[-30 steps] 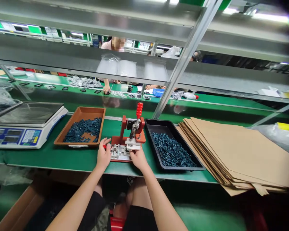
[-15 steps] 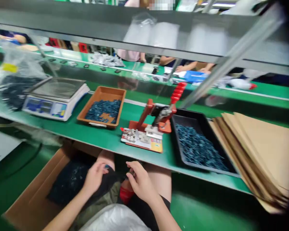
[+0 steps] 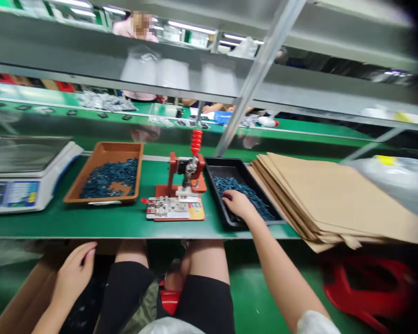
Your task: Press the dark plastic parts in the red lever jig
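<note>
Dark blue plastic parts (image 3: 244,195) lie heaped in a black tray (image 3: 223,162) on the green desk (image 3: 55,222), just right of a red hand press (image 3: 173,169). The right hand (image 3: 238,205) reaches into the tray, its fingers (image 3: 227,197) spread low and touching the heap; whether they grip any part cannot be told. The left hand (image 3: 71,273) is below the desk edge, above a cardboard box (image 3: 19,297), its fingers (image 3: 88,255) open and visibly empty. A brown tray (image 3: 104,148) of similar parts stands left of the press; stacked cardboard sheets (image 3: 327,195) lie right of the black tray.

Right fingertips (image 3: 227,197) seemingly hidden among parts (image 3: 238,189)
</note>
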The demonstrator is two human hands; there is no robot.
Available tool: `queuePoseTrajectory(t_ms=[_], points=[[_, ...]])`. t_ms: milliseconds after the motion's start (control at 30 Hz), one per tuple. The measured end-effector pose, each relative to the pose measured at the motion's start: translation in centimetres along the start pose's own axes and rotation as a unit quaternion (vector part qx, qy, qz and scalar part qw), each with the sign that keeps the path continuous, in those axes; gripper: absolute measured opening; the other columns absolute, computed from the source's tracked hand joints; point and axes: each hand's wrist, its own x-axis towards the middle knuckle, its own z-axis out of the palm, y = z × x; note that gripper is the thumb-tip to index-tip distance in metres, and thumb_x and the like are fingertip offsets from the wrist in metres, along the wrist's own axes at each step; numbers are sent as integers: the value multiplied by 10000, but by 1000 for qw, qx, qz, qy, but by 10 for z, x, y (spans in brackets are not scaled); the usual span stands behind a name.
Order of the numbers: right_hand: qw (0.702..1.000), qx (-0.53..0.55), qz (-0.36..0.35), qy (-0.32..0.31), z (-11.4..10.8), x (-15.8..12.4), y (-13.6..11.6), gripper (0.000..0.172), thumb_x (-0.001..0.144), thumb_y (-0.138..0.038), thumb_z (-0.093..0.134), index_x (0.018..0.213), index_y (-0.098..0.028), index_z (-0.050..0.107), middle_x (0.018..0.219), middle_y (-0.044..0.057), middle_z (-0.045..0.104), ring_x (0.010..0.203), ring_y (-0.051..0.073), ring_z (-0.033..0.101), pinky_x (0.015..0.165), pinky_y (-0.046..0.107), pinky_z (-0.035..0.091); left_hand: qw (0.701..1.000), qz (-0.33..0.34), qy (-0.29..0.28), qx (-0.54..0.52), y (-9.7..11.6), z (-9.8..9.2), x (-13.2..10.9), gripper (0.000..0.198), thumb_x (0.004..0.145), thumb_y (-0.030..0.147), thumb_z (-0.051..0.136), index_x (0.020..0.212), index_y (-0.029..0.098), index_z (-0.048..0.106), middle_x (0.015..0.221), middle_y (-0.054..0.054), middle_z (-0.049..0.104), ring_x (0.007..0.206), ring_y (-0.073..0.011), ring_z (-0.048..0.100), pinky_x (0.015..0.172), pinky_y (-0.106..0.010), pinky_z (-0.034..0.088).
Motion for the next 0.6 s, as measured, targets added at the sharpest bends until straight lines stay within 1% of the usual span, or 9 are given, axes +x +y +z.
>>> queuePoseTrajectory(t_ms=[67,133,167,200,233,333,400,500,600], points=[[998,-52,0,-45,9,14,0,196,875,-130,580,989,-162,737,1028,128,761,965,238,699,829,294,468,997,72,26,-29,46,-4,37,244,898,371,504,923,233,703,981,-99,755,963,-250,712,952,-412,557],[995,-79,11,-60,16,20,2,205,869,-97,570,981,-157,730,1008,133,764,945,243,706,793,289,452,990,123,57,-39,78,-6,76,263,924,340,495,931,201,718,965,-103,751,960,-228,698,956,-380,545],[994,-85,18,-61,19,21,4,218,868,-86,563,997,-153,726,1013,139,764,949,246,709,789,289,447,989,131,61,-29,90,-5,96,277,935,336,488,957,190,723,992,-106,749,977,-226,689,969,-376,533],[994,-89,26,-62,20,20,5,235,872,-80,553,1018,-149,722,1021,148,762,955,249,711,788,291,445,990,130,49,-12,99,-4,116,293,940,339,484,993,180,724,1029,-113,746,995,-229,682,978,-375,524],[993,-92,32,-62,20,19,6,254,875,-73,537,1039,-145,718,1026,156,761,957,251,712,784,293,444,993,114,18,14,106,-1,136,311,942,343,482,1045,171,721,1075,-120,741,1019,-234,676,990,-375,514],[992,-106,34,-60,17,13,7,281,870,-62,502,1038,-138,714,1022,177,757,950,258,713,766,303,444,987,36,-127,97,118,16,195,375,898,345,545,1176,140,692,1158,-150,730,1054,-264,681,974,-372,515],[992,-113,32,-55,13,10,4,250,861,-75,511,986,-136,719,1007,182,756,943,265,708,763,307,443,974,16,-193,121,119,32,226,400,817,330,643,1169,150,705,1165,-149,737,1063,-278,690,948,-352,524],[992,-113,32,-38,9,7,0,206,867,-105,523,914,-133,722,966,181,750,913,259,696,763,302,441,964,31,-227,131,117,50,251,371,715,352,734,1045,184,752,1153,-135,750,1075,-283,693,928,-316,521],[994,-105,22,-17,6,3,-2,198,891,-121,514,878,-130,712,947,178,735,911,245,679,774,291,430,956,38,-245,154,112,59,254,339,718,451,712,925,186,758,1068,-147,767,1014,-293,706,889,-323,526]])
